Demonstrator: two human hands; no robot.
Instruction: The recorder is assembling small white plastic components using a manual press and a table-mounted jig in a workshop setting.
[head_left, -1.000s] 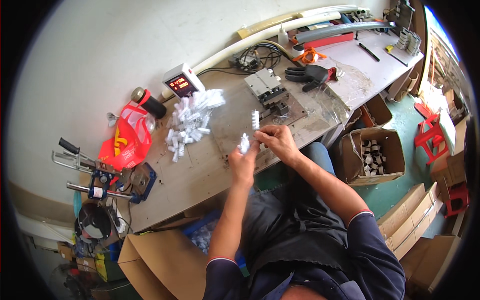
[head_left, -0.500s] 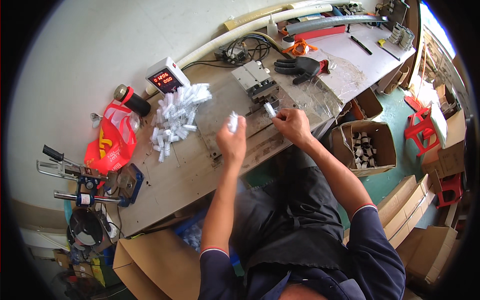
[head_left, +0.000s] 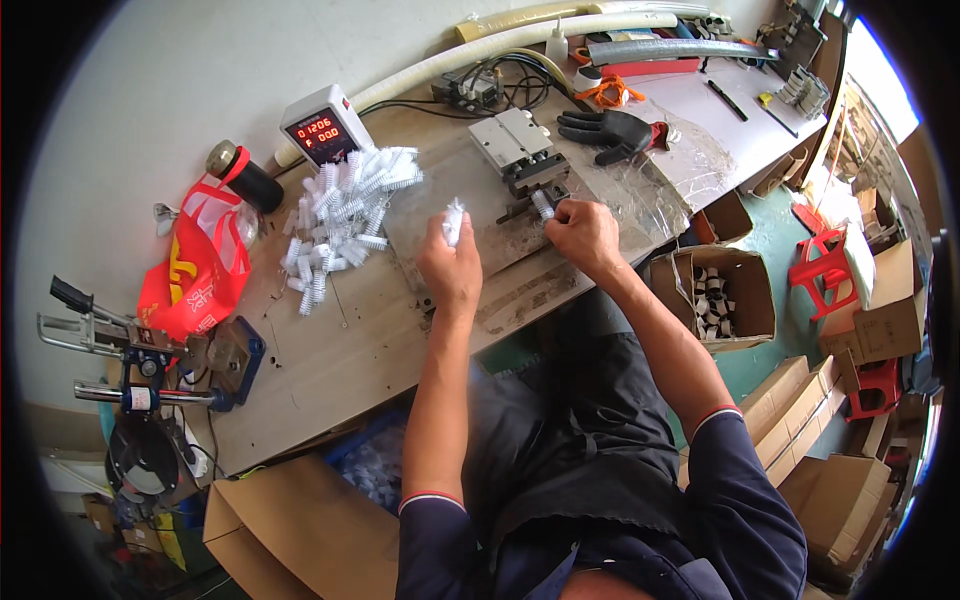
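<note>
My left hand (head_left: 449, 268) is closed around a small white bristly brush (head_left: 454, 222), whose tip pokes up past the thumb, over the front of the metal plate (head_left: 420, 215). Pinched in the fingers of my right hand (head_left: 588, 238) is another white brush, ribbed in look (head_left: 542, 205), held against the front of a small metal clamping machine (head_left: 516, 150). How far it sits inside the jaws cannot be made out. A heap of similar white brushes (head_left: 345, 215) lies on the table left of my hands.
Behind the heap stands a box with a red digital display (head_left: 324, 128). A black flask (head_left: 245, 178) and a red bag (head_left: 200, 275) are at the left, near a blue-based lever device (head_left: 150, 360). A black glove (head_left: 610, 135) lies right of the machine; a carton of parts (head_left: 715, 300) stands below.
The whole view has shifted slightly. My right hand has brought its brush closer to the machine's front. My left hand has turned a little, still holding its brush.
</note>
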